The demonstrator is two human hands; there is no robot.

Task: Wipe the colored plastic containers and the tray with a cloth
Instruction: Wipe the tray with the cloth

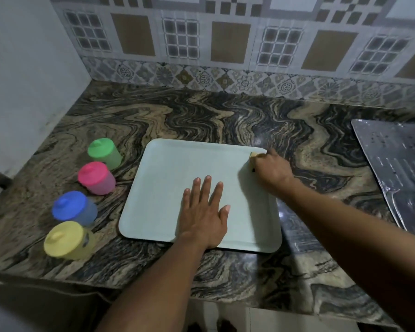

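A pale green tray (168, 178) lies flat on the marbled counter. My left hand (203, 212) rests palm down on its near half, fingers spread. My right hand (272, 170) is closed on a small yellowish cloth (255, 156) pressed at the tray's far right corner; most of the cloth is hidden by the fingers. Left of the tray stand lidded plastic containers in a row: green (104, 152) farthest, then pink (96, 177), blue (73, 208) and yellow (68, 239) nearest. All are upright and apart from the tray.
A wet steel draining board (395, 168) lies at the right edge. The patterned tile wall (225, 44) runs along the back and a plain wall (22, 80) closes the left side. The counter's front edge (225, 300) is below my forearms.
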